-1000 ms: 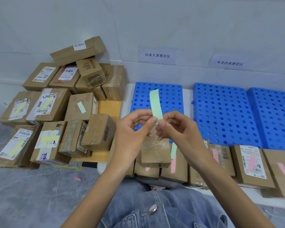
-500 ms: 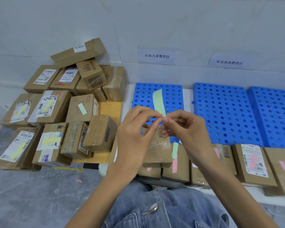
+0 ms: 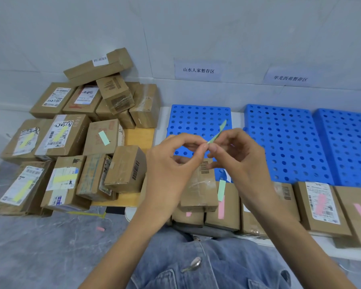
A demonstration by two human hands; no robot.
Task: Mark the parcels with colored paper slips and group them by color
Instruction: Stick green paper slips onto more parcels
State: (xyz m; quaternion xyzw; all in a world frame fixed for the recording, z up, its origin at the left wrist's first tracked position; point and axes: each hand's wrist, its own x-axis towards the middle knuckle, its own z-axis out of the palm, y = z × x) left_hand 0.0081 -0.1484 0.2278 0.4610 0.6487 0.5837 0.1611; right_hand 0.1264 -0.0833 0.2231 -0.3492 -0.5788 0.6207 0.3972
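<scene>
Both hands meet in front of me and pinch a green paper slip (image 3: 218, 132) at its lower end. My left hand (image 3: 173, 163) holds it with thumb and forefinger, and my right hand (image 3: 240, 157) pinches it from the right. The slip tilts up to the right over a blue perforated pallet (image 3: 198, 119). Under the hands a taped brown parcel (image 3: 198, 188) lies on a row of parcels. A green slip (image 3: 221, 190) and a pink slip (image 3: 221, 209) lie on the parcel beside it.
A heap of brown parcels (image 3: 71, 142), several with yellow or green slips, fills the floor at left. Parcels with pink slips (image 3: 321, 203) sit at right before more blue pallets (image 3: 286, 140). A pink scrap (image 3: 100, 228) lies on the grey floor. Two paper signs hang on the wall.
The green slip has tipped from upright to slanting right and now shows edge-on. Both hands have kept their pinch on its lower end and shifted slightly right.
</scene>
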